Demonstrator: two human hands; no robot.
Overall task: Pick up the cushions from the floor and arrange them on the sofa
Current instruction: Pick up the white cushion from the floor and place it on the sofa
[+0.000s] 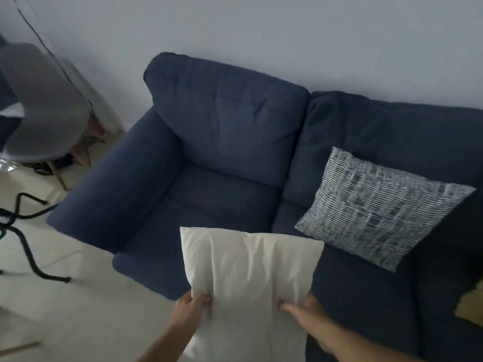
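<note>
The white cushion point(248, 291) sits at six o'clock in my view, clear of the floor and held upright over the front edge of the sofa point(224, 194). Going left to right: at nine o'clock a grey chair point(39, 105) and some black metal legs point(28, 246) stand on the pale floor point(78, 309), well apart from the work. My left hand point(193, 304) is closed on the cushion's left edge, fingers pinching the fabric; my right hand point(303, 307) grips the right edge, thumb pressed into the front face. I judge the two-sided hold keeps the soft cushion flat and square for placing. The empty left seat at twelve o'clock looks like its spot. At three o'clock the patterned cushion point(379, 207) already leans on the right seat against the backrest.
</note>
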